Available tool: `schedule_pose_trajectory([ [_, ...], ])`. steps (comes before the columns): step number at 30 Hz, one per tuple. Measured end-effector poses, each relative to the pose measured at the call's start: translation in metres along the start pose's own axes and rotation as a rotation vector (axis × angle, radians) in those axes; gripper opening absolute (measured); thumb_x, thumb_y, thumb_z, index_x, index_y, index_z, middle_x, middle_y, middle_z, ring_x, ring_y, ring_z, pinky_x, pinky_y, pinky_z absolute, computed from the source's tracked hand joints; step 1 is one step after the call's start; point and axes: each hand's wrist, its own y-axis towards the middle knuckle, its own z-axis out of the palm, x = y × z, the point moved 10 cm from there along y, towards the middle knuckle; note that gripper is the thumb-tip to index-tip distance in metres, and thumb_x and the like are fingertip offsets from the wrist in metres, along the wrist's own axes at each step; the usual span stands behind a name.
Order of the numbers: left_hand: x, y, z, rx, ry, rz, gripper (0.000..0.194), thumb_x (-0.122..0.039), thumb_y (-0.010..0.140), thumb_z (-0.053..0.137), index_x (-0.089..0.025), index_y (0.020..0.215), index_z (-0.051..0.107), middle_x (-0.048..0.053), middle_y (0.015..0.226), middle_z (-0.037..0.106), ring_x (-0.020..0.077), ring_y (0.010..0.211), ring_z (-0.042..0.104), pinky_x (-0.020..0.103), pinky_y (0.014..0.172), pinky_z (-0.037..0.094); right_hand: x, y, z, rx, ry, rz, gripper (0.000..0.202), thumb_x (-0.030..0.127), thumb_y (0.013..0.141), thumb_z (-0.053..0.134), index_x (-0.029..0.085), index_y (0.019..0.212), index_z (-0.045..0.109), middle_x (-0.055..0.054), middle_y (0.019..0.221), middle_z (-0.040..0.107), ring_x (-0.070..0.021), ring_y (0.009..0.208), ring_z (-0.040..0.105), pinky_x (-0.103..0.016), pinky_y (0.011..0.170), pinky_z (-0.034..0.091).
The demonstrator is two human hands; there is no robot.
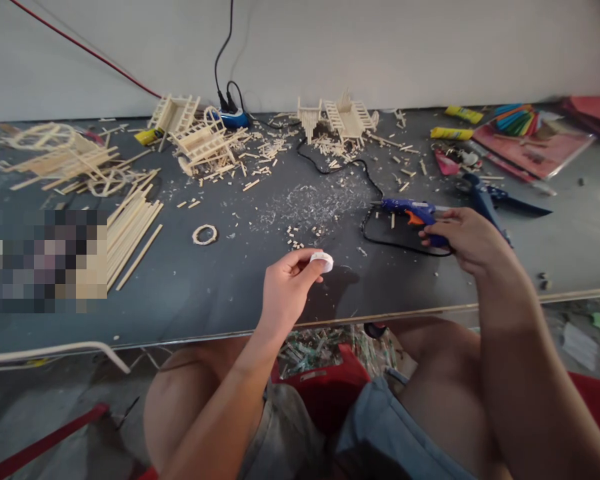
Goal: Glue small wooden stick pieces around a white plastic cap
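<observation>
My left hand (293, 277) is closed on a small white ring (323, 261), pinched between thumb and fingers above the table's front part. To the right, my right hand (463, 237) has its fingers on the handle of a blue glue gun (407, 207) with an orange trigger. The gun lies on its side on the table, its nozzle toward the left, with a black cord around it. A wooden ring (205, 234) lies flat to the left of my left hand. Small cut stick pieces (295, 240) are scattered just beyond my left hand.
Stick models (200, 147) and a blue power socket (234, 118) stand along the back. Long sticks (135, 237) lie at left beside a blurred patch. Yellow glue tubes (451, 133), blue pliers-like tool (483, 200) and red packets (535, 150) are at right.
</observation>
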Motion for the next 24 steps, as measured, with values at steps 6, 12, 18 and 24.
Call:
schedule_pose_trajectory([
  [6, 0.002, 0.0, 0.002, 0.022, -0.02, -0.004, 0.013, -0.025, 0.073, 0.072, -0.018, 0.084, 0.072, 0.001, 0.071, 0.07, 0.0103, 0.059, 0.06, 0.023, 0.063, 0.048, -0.003, -0.013, 0.019, 0.211, 0.172, 0.193, 0.012, 0.012, 0.072, 0.066, 0.016, 0.076, 0.056, 0.003, 0.056, 0.054, -0.0068, 0.048, 0.052, -0.022, 0.053, 0.048],
  [12, 0.007, 0.0, 0.007, 0.043, -0.161, -0.045, 0.012, -0.023, 0.072, 0.072, -0.017, 0.083, 0.072, 0.0, 0.071, 0.068, 0.0092, 0.057, 0.057, 0.024, 0.062, 0.047, 0.0, -0.021, 0.031, 0.328, 0.392, 0.244, 0.025, 0.012, 0.074, 0.061, 0.019, 0.098, 0.065, -0.001, 0.069, 0.062, -0.0113, 0.063, 0.061, -0.024, 0.064, 0.054],
  [18, 0.018, 0.002, 0.019, 0.123, -0.317, -0.141, 0.014, -0.027, 0.074, 0.072, -0.015, 0.079, 0.07, 0.002, 0.065, 0.065, 0.01, 0.057, 0.058, 0.022, 0.056, 0.047, 0.014, -0.047, 0.057, 0.51, 0.437, 0.126, 0.018, 0.016, 0.066, 0.071, 0.016, 0.084, 0.069, -0.007, 0.089, 0.07, -0.0093, 0.056, 0.058, -0.016, 0.039, 0.04],
  [24, 0.019, 0.0, 0.024, 0.175, -0.328, -0.176, 0.024, -0.037, 0.077, 0.07, -0.013, 0.074, 0.068, 0.005, 0.072, 0.066, 0.0099, 0.057, 0.059, 0.022, 0.051, 0.047, 0.001, -0.083, 0.081, 0.578, 0.315, 0.198, 0.021, 0.03, 0.068, 0.078, 0.018, 0.079, 0.065, 0.0, 0.065, 0.063, -0.0085, 0.05, 0.054, -0.018, 0.041, 0.041],
])
